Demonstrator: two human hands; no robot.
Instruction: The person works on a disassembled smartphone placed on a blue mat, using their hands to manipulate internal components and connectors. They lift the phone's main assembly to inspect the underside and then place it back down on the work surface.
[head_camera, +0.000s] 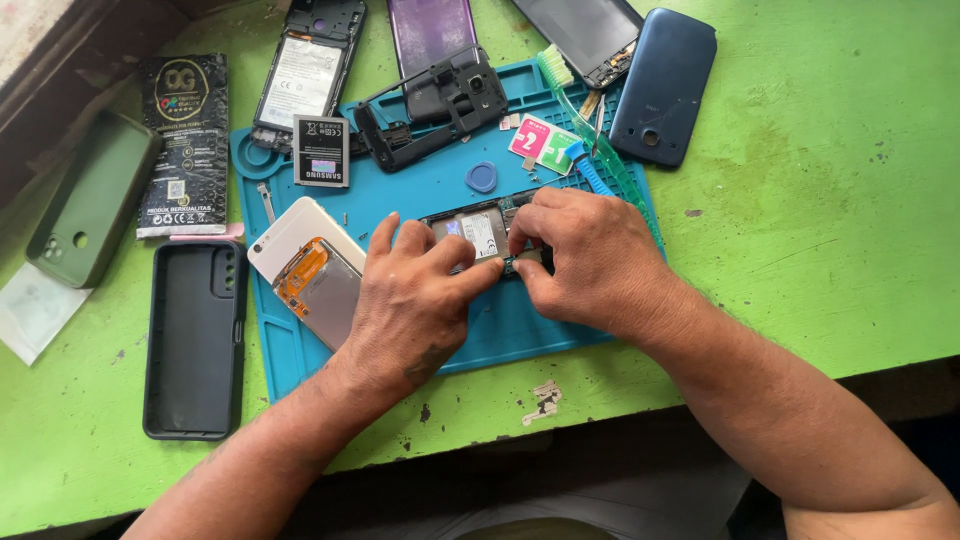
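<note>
Blue mat on green table. Black case & green case at left, loose battery, dark blue back cover top right, white phone w/ opened one beside it.
</note>
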